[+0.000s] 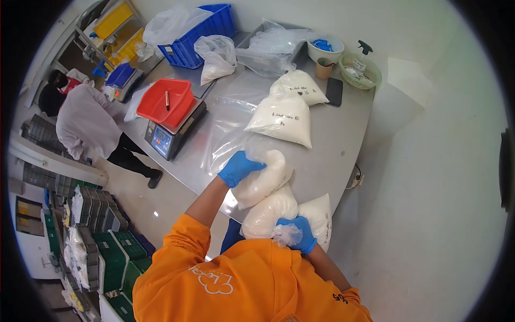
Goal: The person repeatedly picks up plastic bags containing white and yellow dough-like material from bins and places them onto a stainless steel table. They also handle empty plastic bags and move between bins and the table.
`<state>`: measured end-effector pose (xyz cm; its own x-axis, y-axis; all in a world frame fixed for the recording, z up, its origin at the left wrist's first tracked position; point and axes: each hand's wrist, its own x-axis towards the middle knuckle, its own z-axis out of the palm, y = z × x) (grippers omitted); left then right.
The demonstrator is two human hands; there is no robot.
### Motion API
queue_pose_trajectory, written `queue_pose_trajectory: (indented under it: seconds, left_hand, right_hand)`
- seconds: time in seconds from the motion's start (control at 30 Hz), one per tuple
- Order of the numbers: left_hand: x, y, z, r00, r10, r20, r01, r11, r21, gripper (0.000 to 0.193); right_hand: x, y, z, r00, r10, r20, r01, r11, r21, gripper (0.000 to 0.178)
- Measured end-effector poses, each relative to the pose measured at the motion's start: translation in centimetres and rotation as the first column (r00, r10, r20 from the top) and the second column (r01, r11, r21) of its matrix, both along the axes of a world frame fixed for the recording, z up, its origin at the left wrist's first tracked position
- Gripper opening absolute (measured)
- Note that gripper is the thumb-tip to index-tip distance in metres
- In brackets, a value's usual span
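Both my hands wear blue gloves. My left hand (241, 168) grips the upper left side of a clear plastic bag of white powder (264, 185) near the table's front edge. Closer to me, my right hand (301, 234) is closed round the gathered plastic neck of a second bag of white powder (270, 213). The neck's loose end (287, 235) puffs out beside my fingers. To the right, partly behind that hand, rests a third bag with handwriting (316, 217). Two more filled bags, a nearer one (283, 119) and a farther one (298, 88), lie beyond.
Flat clear plastic bags (228, 134) lie left of the filled ones. A scale (170, 134) carries a red tray (166, 102) with a marker. Behind stand a blue crate (198, 40), a phone (334, 92), a cup (324, 68) and a basket (359, 72). A co-worker (88, 121) bends at far left.
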<state>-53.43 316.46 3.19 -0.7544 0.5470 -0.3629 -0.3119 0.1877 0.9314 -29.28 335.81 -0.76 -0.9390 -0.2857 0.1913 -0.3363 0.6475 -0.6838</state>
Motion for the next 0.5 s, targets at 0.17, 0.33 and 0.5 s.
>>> queue_pose_trajectory:
  seconds: [0.17, 0.33, 0.5]
  left_hand:
    - [-2.0, 3.2, 6.7, 0.85, -0.354, -0.389, 0.194, 0.898, -0.394, 0.043]
    - [-12.5, 7.3, 11.7, 0.849, -0.487, -0.207, 0.459, 0.872, -0.169, 0.027]
    - [-28.1, 14.8, 0.2, 0.565, -0.711, -0.418, 0.356, 0.667, -0.655, 0.048]
  right_hand:
    - [-1.1, 0.2, -1.2, 0.997, -0.017, 0.081, 0.016, 1.0, 0.021, 0.028]
    - [-2.0, -0.1, -2.1, 0.965, -0.118, 0.235, 0.17, 0.962, -0.215, 0.024]
    - [-2.9, -0.7, -1.8, 0.971, -0.142, 0.195, 0.14, 0.99, 0.022, 0.025]
